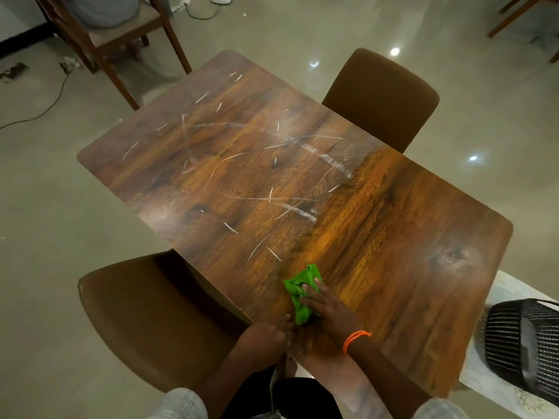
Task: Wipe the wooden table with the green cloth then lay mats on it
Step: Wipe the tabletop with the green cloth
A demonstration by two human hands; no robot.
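The wooden surface (317, 189) ran away from the person at a slant, its top streaked with pale scratches and smears, thickest across the middle and the far half. The green cloth (301, 290) lay bunched on the surface close to its near left edge, not far from the near corner. The right hand (328, 309) rested flat on top of the cloth with its fingers straight and slightly spread, pressing the cloth down against the wood; the fingertips reached over the cloth's far part while green folds showed beside the palm. An orange band (355, 340) circled the right wrist. The left hand (267, 335) sat at the near left edge of the surface, just beside the cloth's near end; it was blurred, its fingers seemed to lie over the edge, and whether they gripped the edge could not be told.

A brown chair (145, 322) stood tucked against the near left edge, and a second brown chair (384, 98) stood at the far right edge. A black ribbed basket (523, 343) rested on a pale patterned cloth (511, 291) beyond the near right edge. A wooden chair (121, 37) stood on the floor past the far left corner.
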